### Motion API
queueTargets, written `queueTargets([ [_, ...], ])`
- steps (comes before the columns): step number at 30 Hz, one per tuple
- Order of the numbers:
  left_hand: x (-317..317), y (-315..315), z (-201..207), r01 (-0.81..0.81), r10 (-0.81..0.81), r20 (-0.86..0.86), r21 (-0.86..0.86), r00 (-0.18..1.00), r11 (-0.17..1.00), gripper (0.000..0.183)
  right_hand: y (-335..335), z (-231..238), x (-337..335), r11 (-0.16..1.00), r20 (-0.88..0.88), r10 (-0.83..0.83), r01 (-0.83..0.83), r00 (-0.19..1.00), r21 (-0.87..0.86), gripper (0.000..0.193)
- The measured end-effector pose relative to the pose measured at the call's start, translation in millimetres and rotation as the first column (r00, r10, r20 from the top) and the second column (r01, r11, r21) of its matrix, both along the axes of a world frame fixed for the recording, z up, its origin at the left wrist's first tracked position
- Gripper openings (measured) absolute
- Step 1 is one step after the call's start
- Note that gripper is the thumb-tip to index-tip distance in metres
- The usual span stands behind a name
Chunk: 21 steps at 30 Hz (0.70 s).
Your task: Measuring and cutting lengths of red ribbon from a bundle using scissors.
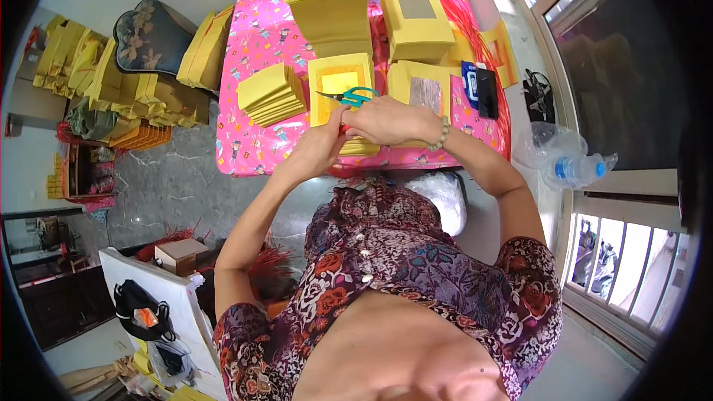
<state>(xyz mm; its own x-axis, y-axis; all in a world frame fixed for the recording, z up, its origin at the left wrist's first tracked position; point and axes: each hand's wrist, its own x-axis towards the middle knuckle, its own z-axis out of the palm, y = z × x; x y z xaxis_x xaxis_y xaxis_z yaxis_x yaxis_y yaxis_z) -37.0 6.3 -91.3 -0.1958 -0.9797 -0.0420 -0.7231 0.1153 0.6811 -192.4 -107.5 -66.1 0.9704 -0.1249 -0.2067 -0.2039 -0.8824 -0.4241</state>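
Observation:
My left hand point(319, 152) and my right hand point(386, 120) meet over the near edge of the pink table, fingers closed together. A bit of red strip point(345, 128) shows between their fingertips; the rest is hidden by the hands. Just beyond the right knuckles are scissors point(359, 96) with teal handles, blades pointing left. I cannot tell whether they rest on the paper or hang on the fingers. Under the hands is a stack of yellow paper point(321, 82) with an orange-bordered top sheet. A fanned pile of yellow paper point(273, 95) lies to its left.
Taller yellow paper stacks point(330, 22) stand at the back. To the right are a silver-patched stack point(399, 85), a blue packet point(469, 83), a black phone point(486, 93) and red strips point(499, 122) along the edge. A blue-backed chair point(148, 37) stands left.

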Motion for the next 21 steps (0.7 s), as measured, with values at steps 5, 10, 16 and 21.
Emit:
queueTargets([
  [5, 14, 15, -4, -0.044, 0.062, 0.159, -0.118, 0.985, 0.992, 0.014, -9, 4, -18, 0.998, 0.022, -0.04, 0.038, 0.999, 0.057, 0.017],
  [10, 15, 11, -10, 0.005, 0.002, 0.101, -0.077, 0.995, 0.997, 0.015, -5, 8, -20, 0.997, 0.016, -0.068, 0.068, 0.998, -0.039, 0.015],
  [16, 1, -6, 3, 0.042, -0.037, -0.173, 0.026, 0.984, 0.999, 0.019, 2, 8, -6, 0.995, 0.076, -0.046, 0.053, 0.996, -0.085, 0.021],
  [21, 8, 4, 7, 0.041, -0.04, -0.075, 0.003, 0.996, 0.999, 0.017, -24, 29, -23, 0.996, 0.102, -0.068, 0.062, 0.992, 0.057, 0.036],
])
